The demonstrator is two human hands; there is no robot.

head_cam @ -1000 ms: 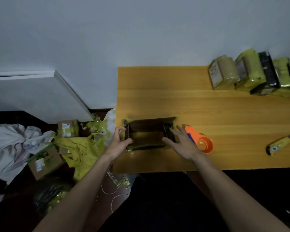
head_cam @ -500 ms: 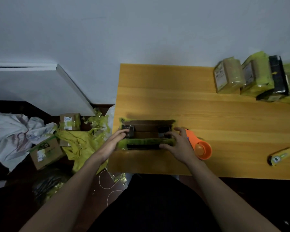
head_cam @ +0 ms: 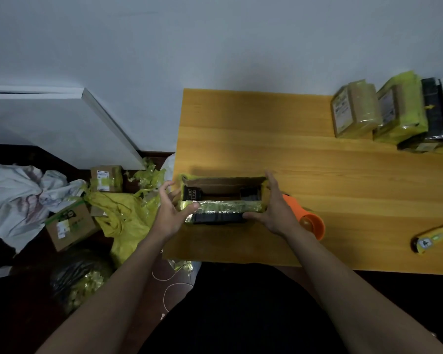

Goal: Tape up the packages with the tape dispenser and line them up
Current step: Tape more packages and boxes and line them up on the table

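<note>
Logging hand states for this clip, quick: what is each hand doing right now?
Left hand: open, thumb on the open box.
Right hand: grips the box's right end.

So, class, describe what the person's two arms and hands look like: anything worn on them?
Both forearms are bare, with no sleeves in view. The left hand and right hand wear no gloves; no rings, watch or bands can be made out.
</note>
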